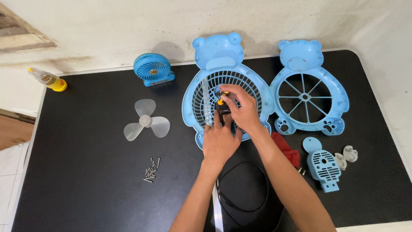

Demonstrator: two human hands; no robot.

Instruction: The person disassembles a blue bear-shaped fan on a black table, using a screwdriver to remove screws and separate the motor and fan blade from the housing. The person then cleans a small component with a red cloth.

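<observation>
Tabletop (pixel 86 129), black and broad, is being used as the work surface, with a blue bear-shaped fan housing (pixel 201 92) lying flat near its far edge. Just beside it, to the right, the matching open front frame (pixel 332 92) is lying. A clear three-blade propeller (pixel 145 121) is resting well apart on the left, with a small blue fan (pixel 153 68) behind it and a heap of screws (pixel 151 169) nearer the front edge. A blue vented motor cover (pixel 324 165) is lying at the right.

At the grille's centre, a small orange-handled screwdriver (pixel 220 101) is being pinched by the right hand (pixel 242 109), whose fingers are closed around it. The left hand (pixel 219 141) is being pressed against the dark motor part below; whether it is gripping cannot be told.

The work is probably best done with the driver kept upright and squarely seated, and the housing held from shifting.

Both forearms are being extended from the near edge, converging, with the right wrist bent over the left.
</observation>
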